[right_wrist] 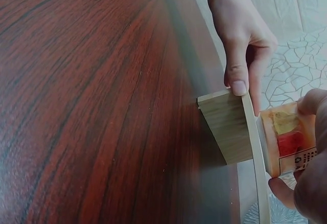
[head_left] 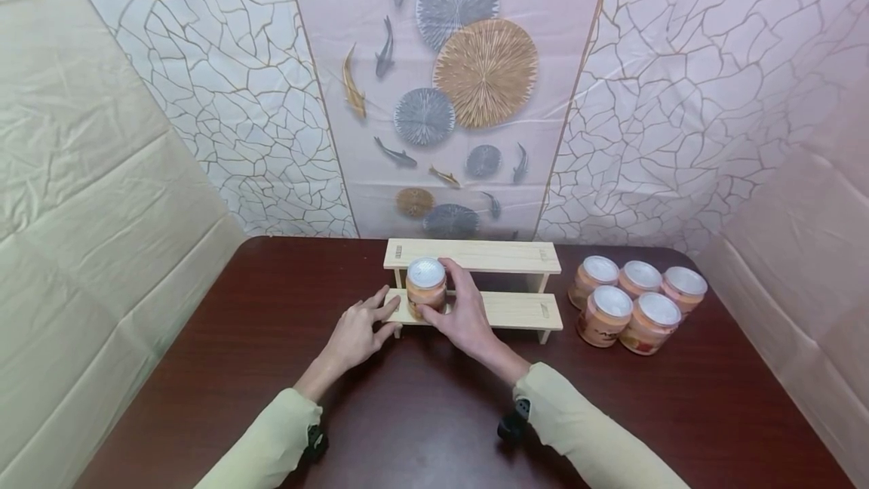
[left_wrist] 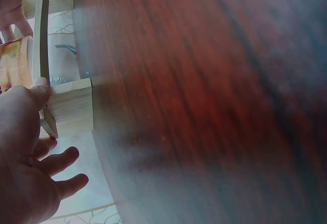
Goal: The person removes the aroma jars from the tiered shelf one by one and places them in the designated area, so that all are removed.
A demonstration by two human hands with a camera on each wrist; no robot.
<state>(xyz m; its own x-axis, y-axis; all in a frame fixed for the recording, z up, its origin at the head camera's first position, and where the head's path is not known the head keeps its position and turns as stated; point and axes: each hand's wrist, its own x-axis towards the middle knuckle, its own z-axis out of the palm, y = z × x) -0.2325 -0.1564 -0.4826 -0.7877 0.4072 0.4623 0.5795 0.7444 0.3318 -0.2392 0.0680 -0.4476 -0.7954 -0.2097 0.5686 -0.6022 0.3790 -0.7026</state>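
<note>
A jar (head_left: 426, 296) with a pale lid and an orange label stands upright at the left end of the lower board of a two-step wooden rack (head_left: 505, 310). My right hand (head_left: 468, 315) grips this jar from its right side, thumb in front and fingers behind. In the right wrist view, the jar's (right_wrist: 291, 139) base is at the board's surface. My left hand (head_left: 356, 330) holds the left end of the lower board. Its thumb (left_wrist: 41, 92) presses the front edge, while other fingers spread past the end.
Several similar jars (head_left: 604, 315) stand grouped on the dark wooden table (head_left: 271, 315), right of the rack. The rack's upper board (head_left: 475, 255) lies behind the lower one. A patterned cloth (head_left: 448, 172) hangs behind the table, and pale cloth walls (head_left: 102, 210) flank it.
</note>
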